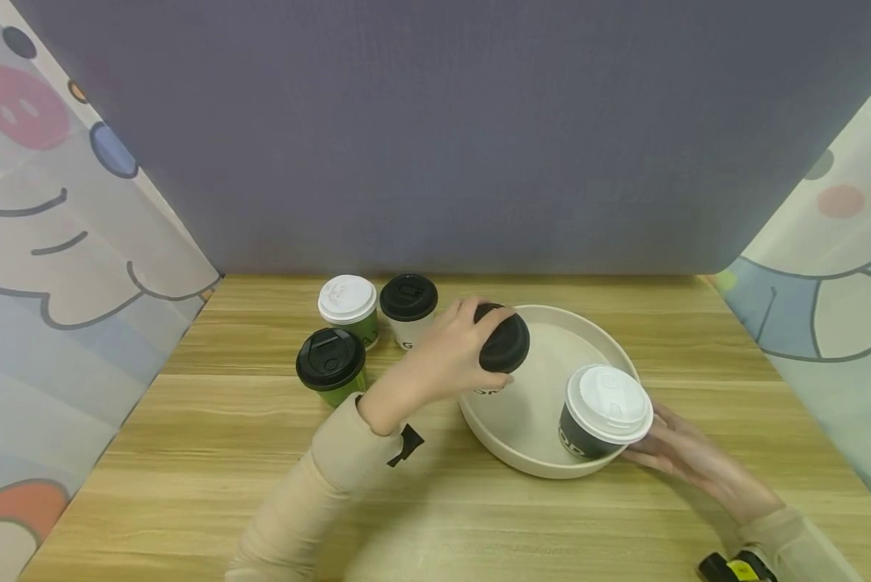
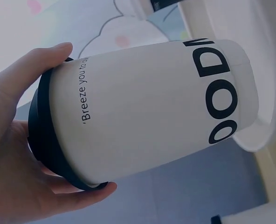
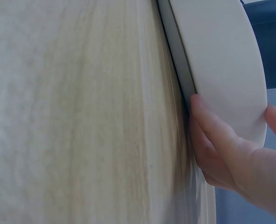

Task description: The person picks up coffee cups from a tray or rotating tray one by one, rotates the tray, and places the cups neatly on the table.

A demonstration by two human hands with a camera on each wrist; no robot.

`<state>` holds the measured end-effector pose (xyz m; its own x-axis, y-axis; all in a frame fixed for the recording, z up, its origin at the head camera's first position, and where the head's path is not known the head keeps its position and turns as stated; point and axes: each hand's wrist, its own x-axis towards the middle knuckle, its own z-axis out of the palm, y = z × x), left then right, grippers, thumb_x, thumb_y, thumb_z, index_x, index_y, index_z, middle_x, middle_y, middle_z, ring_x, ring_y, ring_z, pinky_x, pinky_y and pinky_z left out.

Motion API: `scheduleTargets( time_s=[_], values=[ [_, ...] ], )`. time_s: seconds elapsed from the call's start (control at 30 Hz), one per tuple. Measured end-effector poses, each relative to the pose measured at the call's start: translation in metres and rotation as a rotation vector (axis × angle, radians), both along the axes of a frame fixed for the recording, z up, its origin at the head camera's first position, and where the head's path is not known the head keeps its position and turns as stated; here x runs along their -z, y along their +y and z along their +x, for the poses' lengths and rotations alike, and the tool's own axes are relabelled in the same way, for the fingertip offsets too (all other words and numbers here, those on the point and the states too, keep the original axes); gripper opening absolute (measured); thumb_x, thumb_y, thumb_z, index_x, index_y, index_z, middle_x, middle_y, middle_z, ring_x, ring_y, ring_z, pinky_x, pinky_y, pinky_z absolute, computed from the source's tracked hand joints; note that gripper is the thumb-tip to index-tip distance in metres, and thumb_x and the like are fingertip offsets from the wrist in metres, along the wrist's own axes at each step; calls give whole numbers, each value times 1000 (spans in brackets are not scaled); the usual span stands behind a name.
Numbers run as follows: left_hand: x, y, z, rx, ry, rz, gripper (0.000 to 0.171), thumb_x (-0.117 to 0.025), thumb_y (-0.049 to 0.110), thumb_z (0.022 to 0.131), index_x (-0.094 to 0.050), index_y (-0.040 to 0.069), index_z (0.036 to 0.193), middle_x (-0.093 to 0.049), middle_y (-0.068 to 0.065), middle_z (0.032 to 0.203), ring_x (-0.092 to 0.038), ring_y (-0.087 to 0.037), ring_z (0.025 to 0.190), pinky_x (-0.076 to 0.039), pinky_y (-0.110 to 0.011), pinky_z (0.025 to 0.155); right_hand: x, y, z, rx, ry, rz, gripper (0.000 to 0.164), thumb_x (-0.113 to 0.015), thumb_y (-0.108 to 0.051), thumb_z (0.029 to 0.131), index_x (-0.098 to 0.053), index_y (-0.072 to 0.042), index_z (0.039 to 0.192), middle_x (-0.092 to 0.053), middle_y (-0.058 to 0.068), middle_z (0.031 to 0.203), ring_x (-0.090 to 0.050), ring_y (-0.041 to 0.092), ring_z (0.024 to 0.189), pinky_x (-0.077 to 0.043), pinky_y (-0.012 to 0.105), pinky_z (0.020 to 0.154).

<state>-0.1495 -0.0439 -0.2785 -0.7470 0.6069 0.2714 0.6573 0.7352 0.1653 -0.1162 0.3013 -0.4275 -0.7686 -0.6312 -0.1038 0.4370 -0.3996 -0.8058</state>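
Observation:
My left hand (image 1: 450, 356) holds a white paper cup (image 2: 142, 112) from above by its black lid (image 1: 506, 343), thumb and fingers spread round the lid's edge. In the left wrist view the cup's base reaches over the rim of a round cream tray (image 1: 530, 396). Inside the tray's right side stands a dark coffee cup with a white lid (image 1: 611, 404). At the tray's right front my right hand (image 1: 686, 457) grips the wall. Its fingers (image 3: 217, 126) lie low along the side near the table, and the thumb touches the upper rim.
Left of the tray stand a green cup with a white lid (image 1: 348, 303), a green cup with a black lid (image 1: 331, 361) and a white cup with a black lid (image 1: 408, 301). A grey partition (image 1: 450, 145) rises behind the wooden table (image 1: 209, 453), with printed curtains at both sides.

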Motion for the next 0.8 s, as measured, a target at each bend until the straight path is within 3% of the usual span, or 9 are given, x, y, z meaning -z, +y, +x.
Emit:
scheduleTargets(
  time_s=[0.17, 0.37, 0.43, 0.5, 0.57, 0.6, 0.8],
  values=[
    [-6, -10, -1, -30, -1, 37, 74, -70, 45, 67, -43, 14, 129, -41, -14, 120, -43, -28, 108, -39, -39, 88, 1, 0, 0, -7, -3, -21, 40, -28, -3, 95, -10, -16, 128, -54, 7, 113, -53, 24, 106, -40, 38, 91],
    [-10, -23, -3, -83, 30, 51, 74, -71, 45, 66, -45, 14, 128, -40, -14, 121, -44, -28, 105, -41, -39, 86, 1, -1, 0, -18, -4, -44, 29, -28, -3, 95, -23, -19, 119, -54, 7, 113, -53, 24, 106, -40, 38, 91],
    [-11, -27, -3, -104, 30, 62, 74, -72, 44, 65, -45, 14, 127, -40, -14, 121, -44, -28, 105, -41, -41, 85, 1, 0, 0, -15, -5, -32, 38, -29, -3, 95, -16, -18, 128, -54, 7, 112, -54, 24, 105, -40, 38, 91],
    [-11, -32, -3, -123, 22, 73, 74, -72, 44, 65, -45, 15, 128, -39, -14, 122, -43, -29, 107, -40, -43, 85, 1, 0, 0, -9, -6, -17, 52, -30, -3, 95, 1, -15, 135, -54, 7, 112, -54, 24, 105, -40, 38, 91],
    [-11, -36, -4, -141, 15, 78, 75, -73, 44, 65, -45, 14, 128, -39, -15, 122, -42, -30, 108, -40, -44, 86, 1, 0, 0, -8, -4, -7, 67, -30, -4, 95, 24, -8, 135, -54, 6, 112, -54, 24, 105, -40, 38, 91],
    [-11, -39, -4, -148, 10, 80, 74, -73, 43, 65, -45, 14, 128, -39, -15, 122, -42, -30, 108, -39, -45, 86, 0, 0, 0, -8, -6, -8, 69, -30, -3, 95, 28, -6, 133, -54, 6, 112, -54, 24, 105, -40, 38, 91],
    [-8, -49, -5, -180, -6, 70, 73, -72, 42, 67, -45, 13, 128, -39, -17, 122, -42, -31, 108, -39, -44, 87, 0, 1, -1, -3, -15, -22, 64, -29, -3, 95, 21, -9, 135, -54, 6, 112, -54, 24, 105, -40, 38, 91]
  ],
)
